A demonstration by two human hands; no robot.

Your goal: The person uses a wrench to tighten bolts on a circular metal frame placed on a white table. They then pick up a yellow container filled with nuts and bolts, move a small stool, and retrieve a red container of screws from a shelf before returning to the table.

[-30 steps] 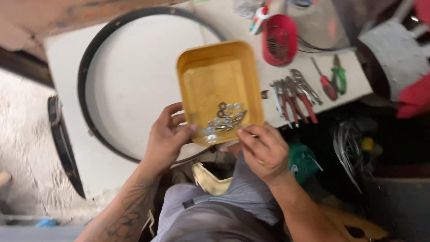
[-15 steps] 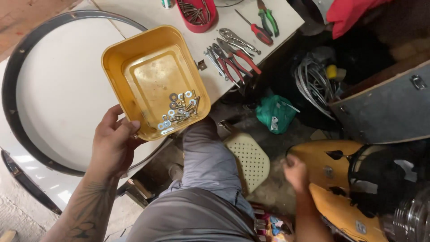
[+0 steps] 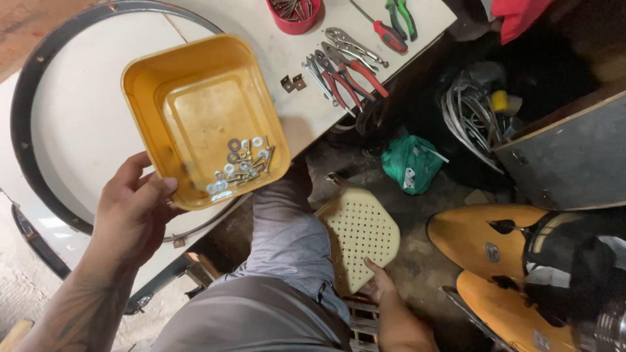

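Note:
My left hand [image 3: 130, 212] grips the near left corner of a yellow plastic tray [image 3: 195, 85], thumb on its rim. Several silver washers, nuts and screws [image 3: 240, 163] lie gathered in the tray's near corner. The tray is tilted above a white table with a black ring [image 3: 29, 85] on it. My right hand [image 3: 386, 296] is low at my right side, fingertips on the near edge of a cream perforated seat panel [image 3: 358, 238].
Pliers [image 3: 345, 65], a red-handled screwdriver [image 3: 385, 29], green-handled cutters [image 3: 401, 14] and a red cup of screws [image 3: 297, 13] lie on the white table [image 3: 261, 39]. Below sit a green bag [image 3: 411, 163], coiled wire [image 3: 466, 107] and yellow scooter panels [image 3: 476, 238].
My right hand left the tray and dropped to the cream perforated panel beside my leg. My view swung right and down; the left hand alone keeps the tray.

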